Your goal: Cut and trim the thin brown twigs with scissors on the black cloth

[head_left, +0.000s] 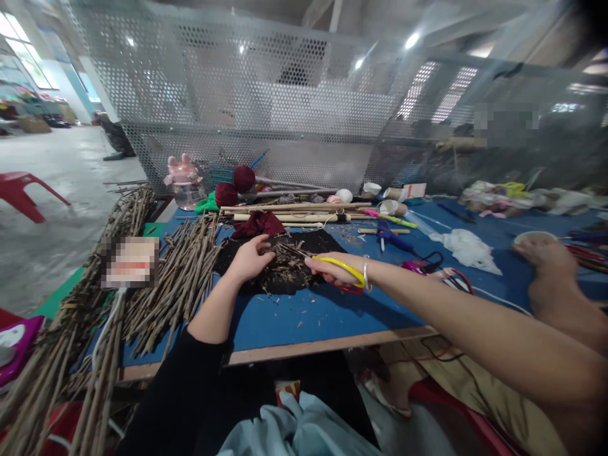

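A mesh screen (228,95) stands behind the table (285,332). Over the table, the right hand (329,270) clasps scissors (351,269); the left hand (251,259) is half-open, its hold unclear.

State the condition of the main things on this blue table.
Yellow-and-red-handled scissors, held in right hand, blade opening unclear
Dry brown plant scraps, loosely heaped
Black cloth, spread out
Dark red cloth, crumpled
White plastic bag, crumpled
Blue glue gun, lying down
Clear round pink-lidded jar, upright
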Motion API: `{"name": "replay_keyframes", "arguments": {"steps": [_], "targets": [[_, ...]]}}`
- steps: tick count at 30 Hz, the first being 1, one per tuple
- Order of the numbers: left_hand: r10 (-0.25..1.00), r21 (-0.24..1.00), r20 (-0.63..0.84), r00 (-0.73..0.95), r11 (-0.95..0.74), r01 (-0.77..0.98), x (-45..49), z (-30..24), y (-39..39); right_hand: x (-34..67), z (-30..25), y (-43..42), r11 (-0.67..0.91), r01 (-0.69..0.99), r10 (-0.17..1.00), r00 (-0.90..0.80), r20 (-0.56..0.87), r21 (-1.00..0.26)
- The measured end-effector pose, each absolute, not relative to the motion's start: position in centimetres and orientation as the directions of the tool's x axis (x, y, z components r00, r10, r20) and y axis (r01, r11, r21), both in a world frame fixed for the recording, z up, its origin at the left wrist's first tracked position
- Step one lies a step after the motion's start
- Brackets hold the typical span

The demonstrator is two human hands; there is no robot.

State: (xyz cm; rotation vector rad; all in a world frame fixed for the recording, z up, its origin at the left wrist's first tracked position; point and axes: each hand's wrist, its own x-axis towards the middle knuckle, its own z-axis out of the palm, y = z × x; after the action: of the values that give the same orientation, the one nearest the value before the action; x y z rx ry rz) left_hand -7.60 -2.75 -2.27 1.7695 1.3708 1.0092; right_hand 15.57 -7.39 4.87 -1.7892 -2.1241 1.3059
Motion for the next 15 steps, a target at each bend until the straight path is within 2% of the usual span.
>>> {"name": "replay_keyframes", "arguments": {"steps": [2,4,6,8,12,15], "targets": [[0.974,0.807,0.190,0.122,-0.226,0.545,-9.2,-1.3,-2.7,16.1,4.8,-7.6,-0.048,0.746,0.828,-0.343,-0.444,-0.665],[0.975,0.682,0.181,0.126,-0.217,0.698,-10.6,-0.1,-3.1,16.5,4.6,-7.8,-0.074,0.720,0.814,-0.356,-0.459,-0.690],[0.971,0.553,0.067,0.228,-0.227,0.802,-11.4,0.7,-3.8,16.9,4.2,-7.9,-0.117,0.692,0.794,-0.366,-0.486,-0.712],[0.936,0.473,-0.058,0.347,-0.280,0.835,-11.4,0.9,-4.6,17.2,3.8,-7.9,-0.163,0.659,0.778,-0.371,-0.506,-0.734],[0.886,0.412,-0.144,0.441,-0.352,0.840,-10.2,-0.1,-5.3,17.3,3.2,-8.1,-0.238,0.575,0.774,-0.374,-0.511,-0.783],[0.914,0.397,-0.097,0.395,-0.329,0.857,-9.5,-0.7,-5.3,17.2,3.3,-8.5,-0.227,0.553,0.788,-0.379,-0.485,-0.801]]}}
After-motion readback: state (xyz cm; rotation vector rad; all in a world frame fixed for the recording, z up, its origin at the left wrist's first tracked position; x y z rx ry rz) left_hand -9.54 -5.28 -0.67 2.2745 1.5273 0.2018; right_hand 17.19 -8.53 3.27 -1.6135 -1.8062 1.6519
